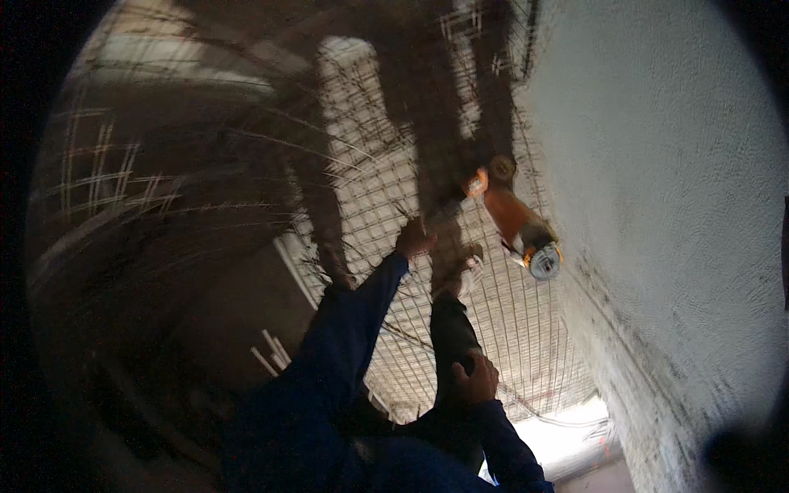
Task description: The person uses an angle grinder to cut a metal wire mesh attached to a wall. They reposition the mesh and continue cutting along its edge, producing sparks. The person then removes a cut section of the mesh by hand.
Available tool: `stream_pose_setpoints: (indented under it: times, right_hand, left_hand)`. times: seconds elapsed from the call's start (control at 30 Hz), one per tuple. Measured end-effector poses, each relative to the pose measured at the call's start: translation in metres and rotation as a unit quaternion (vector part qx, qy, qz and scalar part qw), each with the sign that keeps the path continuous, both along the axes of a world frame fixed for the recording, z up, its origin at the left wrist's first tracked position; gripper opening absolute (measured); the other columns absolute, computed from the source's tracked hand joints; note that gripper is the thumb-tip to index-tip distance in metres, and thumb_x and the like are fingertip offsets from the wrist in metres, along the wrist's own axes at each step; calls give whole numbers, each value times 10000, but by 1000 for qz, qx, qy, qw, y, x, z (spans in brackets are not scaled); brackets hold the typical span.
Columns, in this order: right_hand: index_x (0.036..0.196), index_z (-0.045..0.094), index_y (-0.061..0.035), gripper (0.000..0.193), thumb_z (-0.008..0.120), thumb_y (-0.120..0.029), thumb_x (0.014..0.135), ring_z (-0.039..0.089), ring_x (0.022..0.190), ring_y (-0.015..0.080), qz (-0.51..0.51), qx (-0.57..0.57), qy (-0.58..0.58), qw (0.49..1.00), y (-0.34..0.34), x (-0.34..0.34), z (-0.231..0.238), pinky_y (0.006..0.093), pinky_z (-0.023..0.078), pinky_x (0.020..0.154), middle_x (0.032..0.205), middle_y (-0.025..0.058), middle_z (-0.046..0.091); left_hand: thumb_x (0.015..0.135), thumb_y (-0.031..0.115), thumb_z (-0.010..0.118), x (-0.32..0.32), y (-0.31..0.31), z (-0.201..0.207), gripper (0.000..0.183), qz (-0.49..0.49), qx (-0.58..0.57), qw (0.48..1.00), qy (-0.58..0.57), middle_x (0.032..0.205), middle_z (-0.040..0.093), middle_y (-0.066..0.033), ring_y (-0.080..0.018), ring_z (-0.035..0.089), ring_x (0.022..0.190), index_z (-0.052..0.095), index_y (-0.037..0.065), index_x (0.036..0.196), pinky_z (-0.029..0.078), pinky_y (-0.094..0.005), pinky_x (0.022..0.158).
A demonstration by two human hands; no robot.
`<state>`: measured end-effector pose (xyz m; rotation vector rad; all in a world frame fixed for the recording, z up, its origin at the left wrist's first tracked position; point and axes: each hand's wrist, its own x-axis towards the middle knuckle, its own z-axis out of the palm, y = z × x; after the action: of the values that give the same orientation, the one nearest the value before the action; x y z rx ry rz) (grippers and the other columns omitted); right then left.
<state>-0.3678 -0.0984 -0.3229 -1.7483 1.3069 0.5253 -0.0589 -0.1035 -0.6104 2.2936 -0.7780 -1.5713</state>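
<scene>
My left hand (417, 238), at the end of a dark blue sleeve, reaches out over a wire-mesh grid (370, 197). It is blurred, and I cannot make out its fingers or anything in them. Lower down, my right hand (477, 380) lies against a dark trouser leg (454, 329), its thumb and fingers loosely apart and nothing seen in them. Past both hands, to the right beside the wall, is an orange cylindrical thing (519, 218) with a round grey end, which looks like a power tool. Neither hand touches it.
A rough pale wall (674, 189) runs along the right side. White rods or pipes (275, 352) lie at left below the mesh. Loose wire ends (345, 156) stick out at upper left. A cable (542, 417) curves over the bright patch at lower right. Dark shadows cross the mesh.
</scene>
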Motion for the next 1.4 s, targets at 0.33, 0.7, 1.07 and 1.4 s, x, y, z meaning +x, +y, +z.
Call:
stream_pose_setpoints:
  times: [0.33, 0.7, 1.07, 1.4]
  right_hand:
    - [1229, 600, -24, 529, 662, -419, 882, 605, 1012, 396, 276, -22, -197, 941, -7, 194, -13, 478, 471, 909, 1082, 208, 640]
    - [1286, 511, 34, 447, 608, -265, 968, 555, 1169, 293, -134, 8, -611, 780, -51, 582, 295, 395, 425, 1022, 1266, 199, 579]
    - [1256, 548, 43, 624, 464, -518, 994, 589, 1075, 294, 31, -121, -505, 854, -52, 625, 337, 387, 452, 944, 1173, 206, 615]
    - [977, 555, 0, 454, 560, -453, 982, 567, 780, 162, 11, -74, -581, 811, -62, 639, 312, 323, 471, 755, 817, 71, 583]
  left_hand:
    - [913, 418, 649, 192, 234, 399, 783, 245, -6, 966, -78, 1444, 437, -230, -383, 470, 1299, 317, 0, 1485, 424, -479, 1063]
    - [912, 208, 650, 396, 298, 821, 434, 188, -284, 676, -654, 1177, 609, -208, -367, 583, 1116, 537, 13, 1283, 444, -454, 1001]
    - [793, 186, 764, 465, 346, 899, 691, 177, -314, 502, -786, 1335, 490, -220, -397, 455, 1257, 433, 33, 1380, 361, -515, 1053]
    - [729, 331, 821, 479, 362, 883, 1064, 112, -146, 565, -804, 1563, 217, -229, -414, 263, 1424, 189, -9, 1515, 239, -565, 1139]
